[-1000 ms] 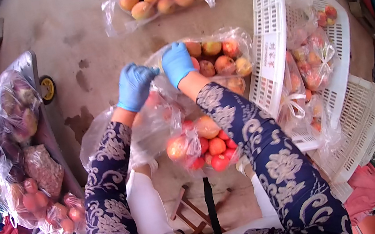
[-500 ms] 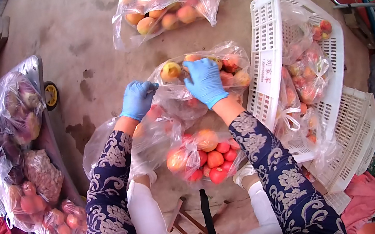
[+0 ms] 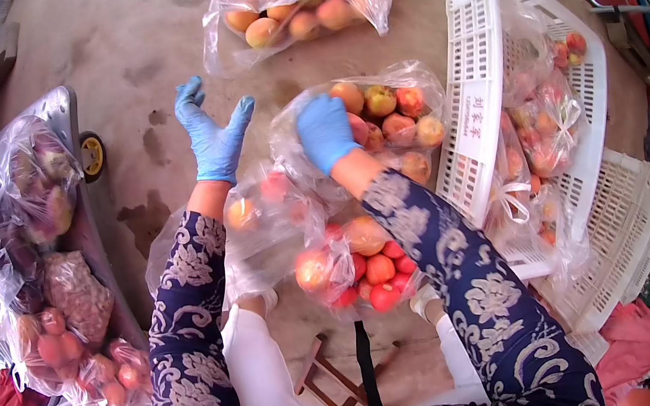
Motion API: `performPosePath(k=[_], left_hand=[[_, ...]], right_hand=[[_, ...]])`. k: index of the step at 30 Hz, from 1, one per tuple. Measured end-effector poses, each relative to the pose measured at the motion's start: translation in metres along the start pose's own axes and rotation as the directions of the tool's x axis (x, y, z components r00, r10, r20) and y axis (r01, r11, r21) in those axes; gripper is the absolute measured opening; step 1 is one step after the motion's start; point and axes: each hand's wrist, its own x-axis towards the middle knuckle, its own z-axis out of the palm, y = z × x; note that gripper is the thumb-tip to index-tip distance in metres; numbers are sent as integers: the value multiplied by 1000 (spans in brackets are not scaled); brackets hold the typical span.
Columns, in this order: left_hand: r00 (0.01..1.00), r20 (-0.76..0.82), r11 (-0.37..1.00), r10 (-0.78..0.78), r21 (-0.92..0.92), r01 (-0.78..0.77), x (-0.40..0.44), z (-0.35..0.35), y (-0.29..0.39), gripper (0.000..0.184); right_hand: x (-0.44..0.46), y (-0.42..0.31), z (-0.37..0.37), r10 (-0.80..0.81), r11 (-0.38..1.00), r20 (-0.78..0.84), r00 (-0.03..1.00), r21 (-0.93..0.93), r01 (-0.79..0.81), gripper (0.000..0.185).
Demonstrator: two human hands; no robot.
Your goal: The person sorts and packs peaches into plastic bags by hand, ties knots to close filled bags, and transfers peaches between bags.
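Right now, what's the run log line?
left blue-gloved hand: open, empty | right blue-gloved hand: at clear plastic bag of round red-yellow fruit | white slatted plastic crate: holds bagged fruit

Clear plastic bag (image 3: 375, 164), thin and crumpled, lies on its side on the floor, just above and right of frame centre. Film wrinkled and whitish with glare along the left and lower left; smoother and more see-through toward the right end. Mouth: cannot tell whether tied.

Contents: round fruit (image 3: 399, 129), bunched in the right part of the bag, touching one another. Skins mixed: plain orange at upper left of the cluster, yellow-green at top, red-orange at upper right, yellowish at lower right. One more sits lower, blurred by film. Exact count unclear.
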Motion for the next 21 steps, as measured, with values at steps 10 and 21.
performPosePath(k=[10, 21], left_hand=[[922, 357, 646, -149, -671, 364, 115, 9, 57, 25], [797, 559, 705, -229, -469, 532, 105, -14, 79, 44]], right_hand=[[-5, 88, -108, 245, 659, -370, 896, 742, 126, 54], [191, 56, -45, 368, 138, 63, 928, 983, -122, 50]])
